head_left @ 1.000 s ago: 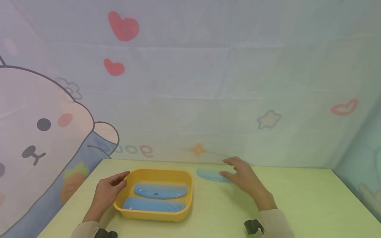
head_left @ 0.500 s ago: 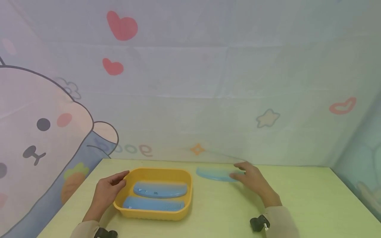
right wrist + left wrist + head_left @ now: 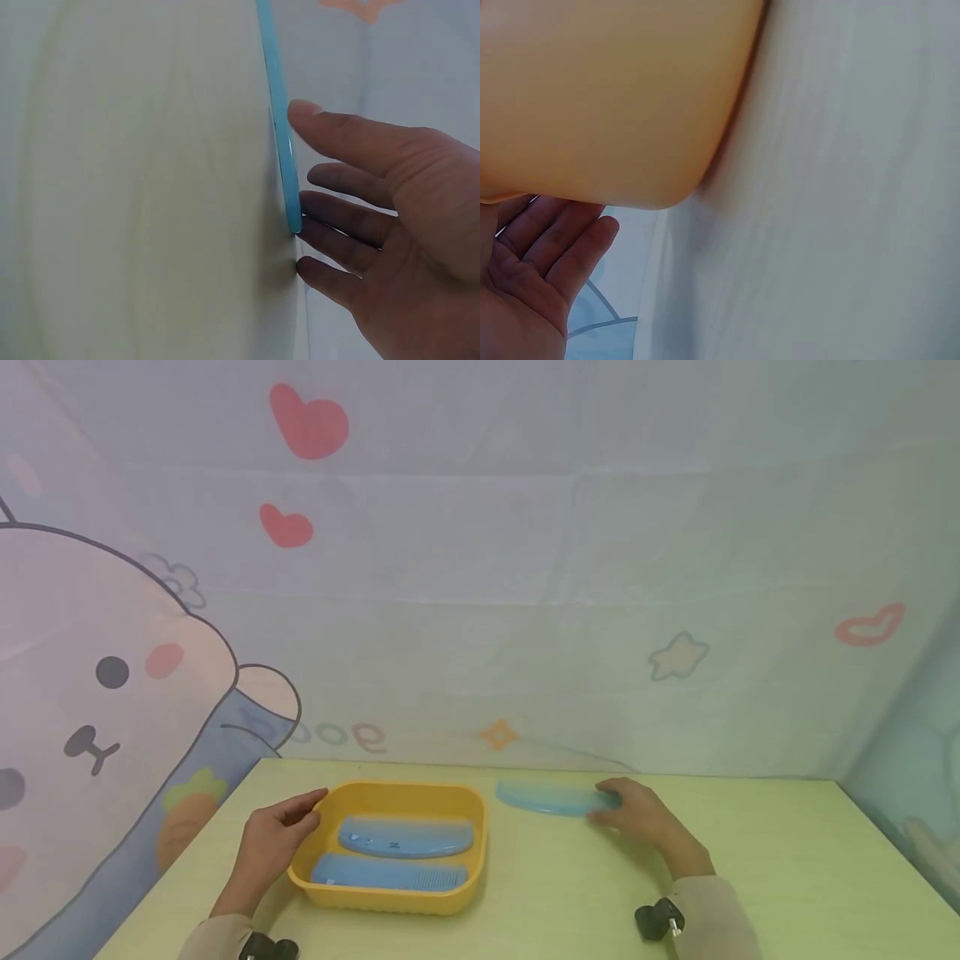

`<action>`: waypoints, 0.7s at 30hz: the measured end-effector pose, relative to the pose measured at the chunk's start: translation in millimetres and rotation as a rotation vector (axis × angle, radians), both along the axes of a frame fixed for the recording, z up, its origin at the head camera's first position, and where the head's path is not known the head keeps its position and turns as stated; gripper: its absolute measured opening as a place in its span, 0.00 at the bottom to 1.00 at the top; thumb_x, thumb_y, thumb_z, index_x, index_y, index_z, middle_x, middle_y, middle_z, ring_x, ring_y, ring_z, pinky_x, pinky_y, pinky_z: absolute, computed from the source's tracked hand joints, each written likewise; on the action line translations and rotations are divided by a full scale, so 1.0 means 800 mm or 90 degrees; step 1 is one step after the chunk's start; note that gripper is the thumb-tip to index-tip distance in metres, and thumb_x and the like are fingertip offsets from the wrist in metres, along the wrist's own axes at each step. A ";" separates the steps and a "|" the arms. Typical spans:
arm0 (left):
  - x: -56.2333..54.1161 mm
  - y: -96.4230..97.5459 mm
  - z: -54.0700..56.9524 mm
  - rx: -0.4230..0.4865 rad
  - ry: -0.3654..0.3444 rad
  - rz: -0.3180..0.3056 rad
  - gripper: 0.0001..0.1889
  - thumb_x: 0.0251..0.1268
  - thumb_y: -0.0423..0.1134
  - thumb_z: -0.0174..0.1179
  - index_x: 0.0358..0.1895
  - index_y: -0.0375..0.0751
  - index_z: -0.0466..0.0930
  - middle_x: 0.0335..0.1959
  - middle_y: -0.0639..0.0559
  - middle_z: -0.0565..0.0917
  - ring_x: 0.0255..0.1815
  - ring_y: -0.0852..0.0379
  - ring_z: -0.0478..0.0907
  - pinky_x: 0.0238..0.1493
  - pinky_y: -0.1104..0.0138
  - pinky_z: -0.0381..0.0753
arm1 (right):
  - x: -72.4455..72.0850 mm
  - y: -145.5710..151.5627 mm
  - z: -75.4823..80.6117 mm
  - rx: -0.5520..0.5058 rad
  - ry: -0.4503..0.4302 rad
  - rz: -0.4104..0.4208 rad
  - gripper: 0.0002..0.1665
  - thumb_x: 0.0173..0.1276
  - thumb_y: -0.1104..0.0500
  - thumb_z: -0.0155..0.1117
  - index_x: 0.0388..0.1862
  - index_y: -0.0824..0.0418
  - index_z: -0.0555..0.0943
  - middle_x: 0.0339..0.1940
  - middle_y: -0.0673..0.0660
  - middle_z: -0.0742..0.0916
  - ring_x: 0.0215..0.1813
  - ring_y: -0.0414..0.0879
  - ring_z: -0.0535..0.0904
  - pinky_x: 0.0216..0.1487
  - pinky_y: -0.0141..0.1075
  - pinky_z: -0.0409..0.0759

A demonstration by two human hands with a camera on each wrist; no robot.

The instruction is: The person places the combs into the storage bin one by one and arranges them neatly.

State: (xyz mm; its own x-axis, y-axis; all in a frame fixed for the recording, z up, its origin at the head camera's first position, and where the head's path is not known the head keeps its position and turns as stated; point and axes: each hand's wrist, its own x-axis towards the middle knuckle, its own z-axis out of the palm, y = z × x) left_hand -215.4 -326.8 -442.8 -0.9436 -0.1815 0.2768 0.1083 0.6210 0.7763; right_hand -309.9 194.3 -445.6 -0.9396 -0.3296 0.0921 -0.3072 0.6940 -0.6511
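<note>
A light blue translucent comb [image 3: 543, 800] lies flat on the table, its spine toward me. My right hand [image 3: 641, 817] is around the comb's right end, thumb at the near edge and forefinger at the far side. In the right wrist view the thumb tip [image 3: 304, 112] meets the comb [image 3: 279, 124] and the other fingers are spread loosely. My left hand [image 3: 272, 843] rests at the left rim of a yellow basket [image 3: 390, 900]. In the left wrist view, straight fingers [image 3: 577, 255] lie partly behind the basket wall [image 3: 622, 97]. Two blue combs lie in the basket, one curved [image 3: 408, 837] and one straight [image 3: 375, 872].
The pale yellow-green table [image 3: 765, 860] ends at a printed cloth backdrop [image 3: 480, 543] with hearts, a star and a bear. The cloth also hangs along the right side. A black device [image 3: 658, 918] is strapped to each wrist.
My right hand has moved right along the comb to its right end and lowered, with thumb and forefinger drawing closer together. The left hand and the basket have stayed in place.
</note>
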 end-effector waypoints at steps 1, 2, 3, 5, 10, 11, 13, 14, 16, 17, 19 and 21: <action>0.000 0.000 0.000 -0.001 0.001 0.000 0.18 0.76 0.31 0.65 0.65 0.34 0.85 0.59 0.37 0.87 0.53 0.54 0.87 0.46 0.79 0.80 | 0.000 0.000 0.000 0.010 0.005 0.001 0.36 0.69 0.55 0.77 0.66 0.76 0.78 0.68 0.76 0.79 0.72 0.75 0.70 0.72 0.65 0.69; 0.000 0.000 0.000 -0.002 0.002 -0.001 0.18 0.76 0.31 0.65 0.65 0.34 0.85 0.59 0.37 0.87 0.53 0.53 0.87 0.46 0.79 0.80 | 0.000 0.000 0.000 0.016 0.008 0.001 0.35 0.68 0.56 0.78 0.65 0.77 0.78 0.67 0.76 0.80 0.72 0.75 0.71 0.72 0.65 0.69; 0.000 0.000 0.000 -0.002 0.002 -0.001 0.18 0.76 0.31 0.65 0.65 0.34 0.85 0.59 0.37 0.87 0.53 0.54 0.87 0.46 0.79 0.80 | 0.000 0.000 0.001 0.021 0.014 0.003 0.34 0.67 0.57 0.79 0.64 0.76 0.79 0.66 0.75 0.81 0.71 0.75 0.72 0.71 0.64 0.70; 0.001 0.000 -0.001 -0.001 0.003 -0.001 0.18 0.76 0.31 0.65 0.65 0.34 0.85 0.59 0.36 0.87 0.53 0.57 0.87 0.46 0.79 0.80 | 0.002 0.001 0.002 0.028 0.018 0.006 0.32 0.64 0.59 0.80 0.62 0.76 0.81 0.63 0.73 0.82 0.68 0.74 0.74 0.69 0.64 0.72; 0.002 0.000 0.000 0.006 0.004 -0.001 0.18 0.76 0.31 0.65 0.65 0.34 0.85 0.59 0.37 0.87 0.50 0.69 0.84 0.46 0.79 0.80 | 0.008 -0.001 0.009 0.029 0.016 0.013 0.28 0.61 0.60 0.83 0.56 0.72 0.85 0.55 0.66 0.86 0.59 0.67 0.81 0.62 0.59 0.79; 0.002 0.000 0.000 0.012 0.002 -0.003 0.18 0.77 0.32 0.65 0.65 0.34 0.85 0.59 0.37 0.87 0.49 0.71 0.83 0.46 0.79 0.80 | 0.008 -0.002 0.010 0.030 0.015 0.014 0.28 0.61 0.60 0.84 0.56 0.72 0.86 0.54 0.64 0.86 0.58 0.65 0.81 0.62 0.59 0.80; 0.003 0.000 0.000 0.023 -0.003 -0.006 0.18 0.77 0.32 0.65 0.66 0.34 0.85 0.60 0.37 0.87 0.48 0.75 0.82 0.47 0.79 0.80 | 0.009 -0.003 0.012 0.035 0.011 0.016 0.29 0.59 0.59 0.85 0.55 0.72 0.86 0.53 0.63 0.86 0.56 0.63 0.82 0.60 0.57 0.80; 0.003 0.000 0.000 0.030 -0.006 -0.008 0.18 0.77 0.32 0.64 0.66 0.34 0.85 0.60 0.37 0.86 0.48 0.76 0.81 0.47 0.78 0.81 | 0.009 -0.003 0.013 0.037 0.007 0.017 0.30 0.58 0.59 0.85 0.55 0.73 0.85 0.52 0.62 0.86 0.56 0.62 0.82 0.60 0.57 0.81; 0.003 0.000 0.000 0.041 -0.012 -0.011 0.18 0.78 0.32 0.64 0.66 0.34 0.84 0.61 0.37 0.86 0.48 0.78 0.80 0.47 0.78 0.81 | 0.009 -0.004 0.014 0.045 0.001 0.021 0.31 0.57 0.59 0.86 0.56 0.73 0.85 0.51 0.61 0.86 0.54 0.60 0.82 0.59 0.56 0.81; 0.004 0.000 0.000 0.046 -0.015 -0.012 0.18 0.78 0.32 0.64 0.67 0.34 0.84 0.62 0.37 0.86 0.48 0.79 0.80 0.47 0.78 0.81 | 0.009 -0.004 0.014 0.049 0.000 0.024 0.32 0.56 0.59 0.87 0.56 0.72 0.86 0.50 0.60 0.85 0.53 0.59 0.82 0.58 0.55 0.81; 0.004 0.000 0.000 0.046 -0.017 -0.011 0.18 0.78 0.32 0.64 0.67 0.34 0.84 0.62 0.37 0.86 0.48 0.78 0.80 0.47 0.77 0.81 | 0.008 -0.004 0.013 0.051 -0.007 0.029 0.32 0.56 0.58 0.87 0.56 0.72 0.86 0.49 0.58 0.84 0.51 0.57 0.81 0.56 0.54 0.81; 0.004 0.000 0.000 0.041 -0.019 -0.009 0.18 0.78 0.32 0.64 0.67 0.35 0.84 0.62 0.37 0.86 0.48 0.76 0.81 0.47 0.77 0.81 | 0.008 -0.003 0.011 0.053 -0.009 0.032 0.31 0.56 0.58 0.87 0.55 0.71 0.87 0.48 0.57 0.84 0.50 0.54 0.80 0.55 0.53 0.81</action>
State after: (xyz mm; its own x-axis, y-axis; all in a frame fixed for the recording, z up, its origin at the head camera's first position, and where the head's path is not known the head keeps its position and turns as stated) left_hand -212.2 -327.1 -442.8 -0.9541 -0.1843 0.2362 0.0929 0.5675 0.8181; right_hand -303.4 191.5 -436.4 -0.9226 -0.3826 0.0498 -0.3349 0.7298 -0.5960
